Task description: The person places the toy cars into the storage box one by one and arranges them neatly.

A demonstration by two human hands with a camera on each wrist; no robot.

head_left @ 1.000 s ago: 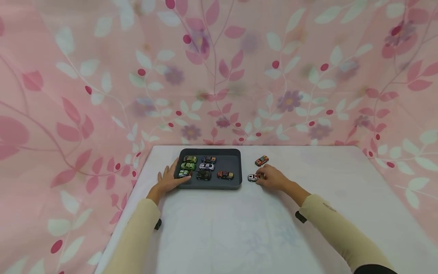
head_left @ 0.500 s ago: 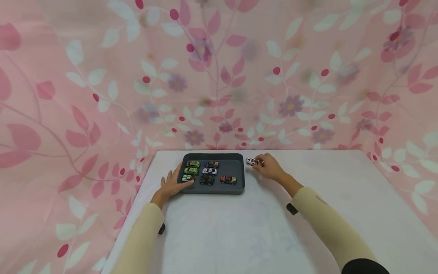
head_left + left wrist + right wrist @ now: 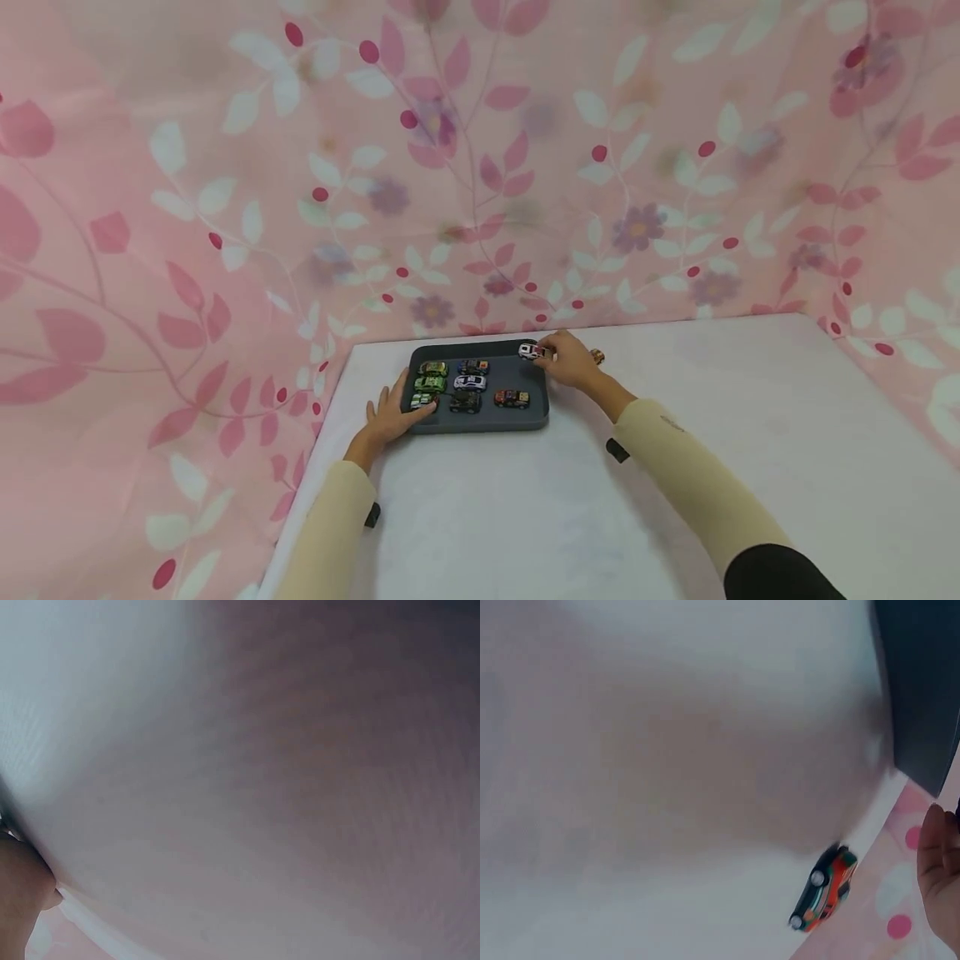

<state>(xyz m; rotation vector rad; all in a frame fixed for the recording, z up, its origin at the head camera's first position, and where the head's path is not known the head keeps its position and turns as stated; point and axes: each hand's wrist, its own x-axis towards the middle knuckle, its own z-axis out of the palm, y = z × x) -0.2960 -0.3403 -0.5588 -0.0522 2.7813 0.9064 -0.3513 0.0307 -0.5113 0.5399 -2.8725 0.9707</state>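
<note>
My right hand (image 3: pixel 573 360) pinches a white toy car (image 3: pixel 531 352) above the back right corner of the dark grey tray (image 3: pixel 480 427). On the tray are several other toy cars: green ones at the left, a white and blue car (image 3: pixel 470 382), a black car (image 3: pixel 465 402) and a red-orange car (image 3: pixel 512 399) apart at the right. My left hand (image 3: pixel 390 417) rests at the tray's left edge, its fingers extended along the side and its thumb by the green and white car (image 3: pixel 423 401). Only a small part of the left hand shows in the left wrist view.
An orange toy car (image 3: pixel 825 889) sits on the white-covered table (image 3: pixel 675 375), right of the tray; in the head view my right hand mostly hides it. Pink floral cloth (image 3: pixel 480 208) hangs behind the table.
My right hand has lifted the white toy car from the table and carried it back and left, over the tray's corner. The left hand stays at the tray's edge.
</note>
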